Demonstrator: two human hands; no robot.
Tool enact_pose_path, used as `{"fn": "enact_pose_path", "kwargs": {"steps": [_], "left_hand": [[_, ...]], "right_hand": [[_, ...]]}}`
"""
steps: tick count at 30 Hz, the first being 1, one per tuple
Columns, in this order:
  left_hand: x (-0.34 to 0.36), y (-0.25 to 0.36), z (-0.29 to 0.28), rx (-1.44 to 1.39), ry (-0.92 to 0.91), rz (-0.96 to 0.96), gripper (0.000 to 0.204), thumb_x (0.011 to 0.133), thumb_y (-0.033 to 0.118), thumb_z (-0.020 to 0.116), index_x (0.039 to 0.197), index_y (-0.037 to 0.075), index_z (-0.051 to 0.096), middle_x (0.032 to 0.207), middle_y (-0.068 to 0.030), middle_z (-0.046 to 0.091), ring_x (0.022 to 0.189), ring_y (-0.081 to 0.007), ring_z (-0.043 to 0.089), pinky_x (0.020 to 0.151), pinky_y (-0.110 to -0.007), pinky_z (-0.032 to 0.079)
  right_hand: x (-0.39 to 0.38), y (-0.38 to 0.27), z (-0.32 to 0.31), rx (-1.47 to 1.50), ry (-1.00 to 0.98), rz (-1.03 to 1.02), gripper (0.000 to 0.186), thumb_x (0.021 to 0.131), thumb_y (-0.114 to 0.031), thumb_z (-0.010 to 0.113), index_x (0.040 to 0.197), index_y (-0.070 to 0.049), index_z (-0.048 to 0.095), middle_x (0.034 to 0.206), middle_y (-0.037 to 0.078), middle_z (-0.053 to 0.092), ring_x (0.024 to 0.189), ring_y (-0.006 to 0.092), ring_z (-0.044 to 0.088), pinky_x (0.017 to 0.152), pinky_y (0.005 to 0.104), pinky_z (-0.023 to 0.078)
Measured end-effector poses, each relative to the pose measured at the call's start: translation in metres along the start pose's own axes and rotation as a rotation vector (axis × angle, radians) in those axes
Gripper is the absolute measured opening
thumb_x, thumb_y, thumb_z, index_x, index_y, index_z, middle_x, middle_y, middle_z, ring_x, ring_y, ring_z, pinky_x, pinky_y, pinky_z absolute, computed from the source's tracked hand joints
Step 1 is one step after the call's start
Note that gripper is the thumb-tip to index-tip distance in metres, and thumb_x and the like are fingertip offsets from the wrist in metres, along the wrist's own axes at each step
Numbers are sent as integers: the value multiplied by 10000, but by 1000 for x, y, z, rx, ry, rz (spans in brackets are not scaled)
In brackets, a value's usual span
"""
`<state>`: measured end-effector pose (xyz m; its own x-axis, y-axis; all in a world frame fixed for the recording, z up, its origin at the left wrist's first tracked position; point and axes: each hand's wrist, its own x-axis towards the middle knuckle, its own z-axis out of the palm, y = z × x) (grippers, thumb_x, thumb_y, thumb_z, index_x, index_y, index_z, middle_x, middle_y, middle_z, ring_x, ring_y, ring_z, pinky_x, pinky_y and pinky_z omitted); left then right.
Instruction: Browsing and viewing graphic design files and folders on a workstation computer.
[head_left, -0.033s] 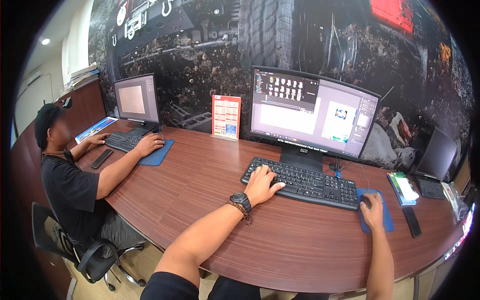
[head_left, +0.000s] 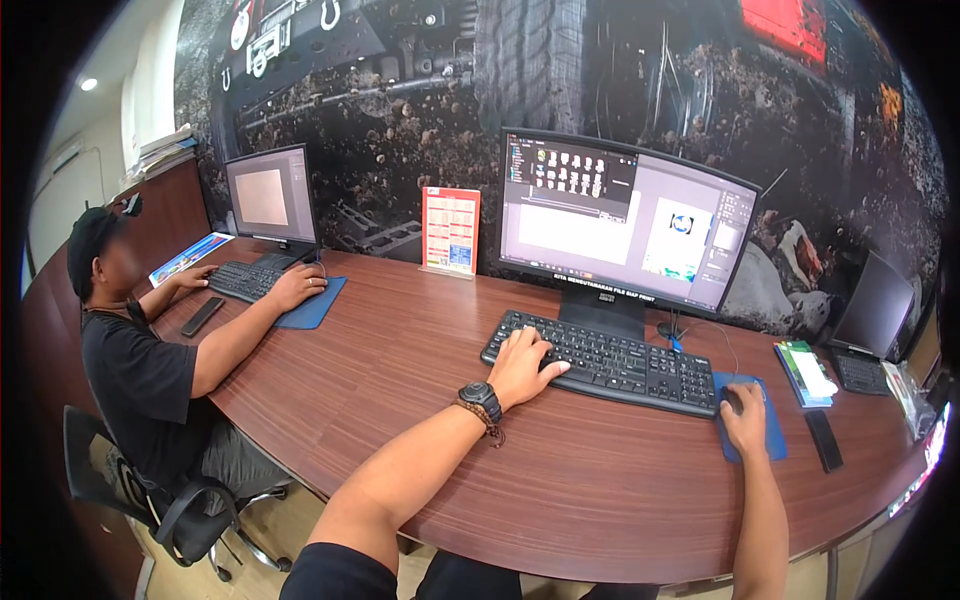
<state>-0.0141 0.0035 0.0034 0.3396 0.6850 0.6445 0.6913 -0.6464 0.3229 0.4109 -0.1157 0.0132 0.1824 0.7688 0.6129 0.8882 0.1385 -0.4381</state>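
Nothing is visibly changing since the previous picture, so my work is apparently holding. My left hand is resting, fingers spread, on the long black plastic keyboard at one o'clock; my right hand is curling its fingers over the dark mouse at two. The blue rectangular mouse pad is offering sliding room toward three; the keyboard's end is limiting me toward ten.

one head-worn fisheye looks forward and down from close above the surface's near edge, facing the wall.
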Motion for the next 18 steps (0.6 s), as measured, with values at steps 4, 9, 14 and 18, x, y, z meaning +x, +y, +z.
{"fn": "enact_pose_path", "kwargs": {"steps": [4, 9, 14, 18], "left_hand": [[3, 3, 3, -9, -8, -9, 477, 907, 406, 699, 1110, -26, 696, 1071, -140, 561, 1061, -313, 531, 951, -423, 428], [9, 1, -1, 4, -26, -18, 479, 914, 406, 692, 1130, -22, 695, 1093, -133, 563, 1081, -306, 526, 964, -423, 423], [7, 0, 0, 1, -23, -31, 476, 916, 404, 691, 1123, -25, 697, 1086, -131, 563, 1076, -307, 526, 965, -423, 421], [8, 0, 0, 3, -20, -21, 472, 918, 400, 688, 1124, -24, 696, 1087, -132, 562, 1073, -307, 526, 967, -422, 418]], "right_hand": [[-3, 11, 0, -51, 34, 0, 321, 778, -109, 678, 1079, 1, 677, 1111, 185, 582, 1053, 384, 593, 934, 435, 483], [3, 6, 0, -36, 23, 20, 317, 782, -103, 681, 1082, 0, 685, 1125, 185, 585, 1062, 372, 593, 936, 432, 483], [1, 2, 0, -17, 24, 26, 322, 799, -124, 693, 1097, -1, 685, 1135, 184, 585, 1074, 368, 592, 942, 429, 482], [1, -2, -1, -20, 8, 46, 322, 805, -130, 695, 1101, -4, 685, 1142, 181, 584, 1078, 364, 592, 949, 428, 479]]}}
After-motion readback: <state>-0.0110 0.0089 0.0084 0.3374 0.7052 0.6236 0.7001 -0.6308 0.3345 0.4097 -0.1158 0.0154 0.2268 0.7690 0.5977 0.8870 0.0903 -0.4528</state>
